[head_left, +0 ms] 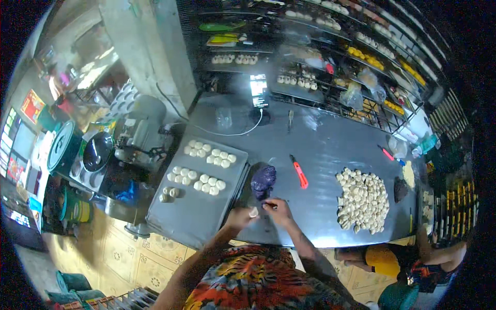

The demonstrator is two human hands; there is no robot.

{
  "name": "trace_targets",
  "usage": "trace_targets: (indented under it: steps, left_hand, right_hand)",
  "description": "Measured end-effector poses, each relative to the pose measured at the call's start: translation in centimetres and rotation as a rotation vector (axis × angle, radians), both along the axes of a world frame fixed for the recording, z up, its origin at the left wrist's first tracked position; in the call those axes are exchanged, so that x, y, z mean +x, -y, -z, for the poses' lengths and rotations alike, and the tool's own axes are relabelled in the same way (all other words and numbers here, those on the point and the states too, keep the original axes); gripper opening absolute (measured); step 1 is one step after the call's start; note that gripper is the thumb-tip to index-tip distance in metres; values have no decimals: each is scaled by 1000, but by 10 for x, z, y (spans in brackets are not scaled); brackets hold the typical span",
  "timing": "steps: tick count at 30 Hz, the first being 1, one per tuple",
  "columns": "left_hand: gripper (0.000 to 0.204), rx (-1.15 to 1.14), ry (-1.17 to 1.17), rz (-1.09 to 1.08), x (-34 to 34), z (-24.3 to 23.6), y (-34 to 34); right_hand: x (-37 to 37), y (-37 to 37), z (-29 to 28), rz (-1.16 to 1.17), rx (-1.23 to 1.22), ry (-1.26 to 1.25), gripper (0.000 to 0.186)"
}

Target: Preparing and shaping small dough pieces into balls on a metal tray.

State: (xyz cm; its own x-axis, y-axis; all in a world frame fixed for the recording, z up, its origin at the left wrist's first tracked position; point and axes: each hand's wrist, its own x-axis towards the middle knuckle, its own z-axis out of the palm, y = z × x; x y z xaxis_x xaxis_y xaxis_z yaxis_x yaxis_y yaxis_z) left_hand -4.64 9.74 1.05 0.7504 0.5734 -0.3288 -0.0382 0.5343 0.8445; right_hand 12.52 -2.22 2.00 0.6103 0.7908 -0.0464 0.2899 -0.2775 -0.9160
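My left hand is closed around a small piece of white dough, which shows at its fingertips. Close beside it, my right hand pinches something small and dark at the near end of a purple mound of paste. What the fingers hold there is too small to make out. On the left lies a metal tray bearing several clusters of round white dough balls. To the right, a large heap of small dough pieces is spread on the metal table.
A red box cutter lies right of the paste. Behind stands a lit phone on a white cable. Racks of filled trays rise at the back. A person in yellow shorts is at the lower right.
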Motion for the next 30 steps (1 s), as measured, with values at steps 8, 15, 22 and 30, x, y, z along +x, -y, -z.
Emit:
trace_targets:
  steps: [8, 15, 22, 30]
  left_hand:
    - [21, -60, -167, -94, 34, -23, 8]
    - [19, -2, -71, -147, 30, 64, 66]
    - [17, 733, -411, 24, 9, 42, 71]
    - [18, 335, -64, -82, -14, 18, 21]
  right_hand:
    - [-36, 23, -23, -70, -130, -317, 38]
    - [-4, 62, -11, 6, 180, -702, 33]
    - [-13, 54, 21, -152, 107, -187, 28]
    - [-46, 7, -19, -136, 89, 136, 17]
